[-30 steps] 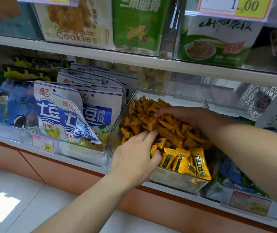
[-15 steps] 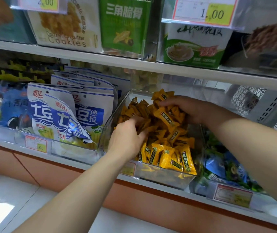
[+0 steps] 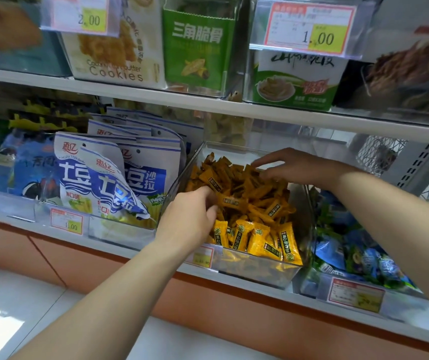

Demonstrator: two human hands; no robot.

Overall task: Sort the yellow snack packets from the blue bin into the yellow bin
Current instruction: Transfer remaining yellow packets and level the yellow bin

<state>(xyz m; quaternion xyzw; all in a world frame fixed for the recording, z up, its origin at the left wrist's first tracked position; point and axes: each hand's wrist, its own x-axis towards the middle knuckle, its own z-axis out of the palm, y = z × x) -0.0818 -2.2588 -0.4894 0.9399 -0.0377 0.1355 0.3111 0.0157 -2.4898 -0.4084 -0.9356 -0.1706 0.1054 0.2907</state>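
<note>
Nearest on the lower shelf, a row of small yellow snack packets point(image 3: 262, 240) stands upright behind the front wall of the clear plastic yellow bin point(image 3: 265, 275), long axes vertical. Just beyond them, on the bin's left side, the left hand point(image 3: 190, 219) reaches in from the near left. Its fingers curl down into the heap and touch a packet lying crosswise, long axis left to right; whether they actually grip it I cannot tell. Farther in, the heap is loose, with packets pointing every way. Over its far right part the right hand point(image 3: 296, 167) hovers palm down, fingers straight and spread, holding nothing.

The coming move turns on what lies to the right. The clear plastic blue bin point(image 3: 309, 281), filled with soft blue and green packets point(image 3: 333, 250), sits just beside the yellow bin, walls together as far as can be seen. The right hand is the nearer to it and need only cross that shared wall, rightward and nearward. The left hand has the whole yellow heap in between. No yellow packet shows plainly among the blue ones, so any stray is probably buried or hidden behind the right forearm. Far left, tall white-and-blue pouches point(image 3: 109, 183) lean in their own bin, out of the way.
</note>
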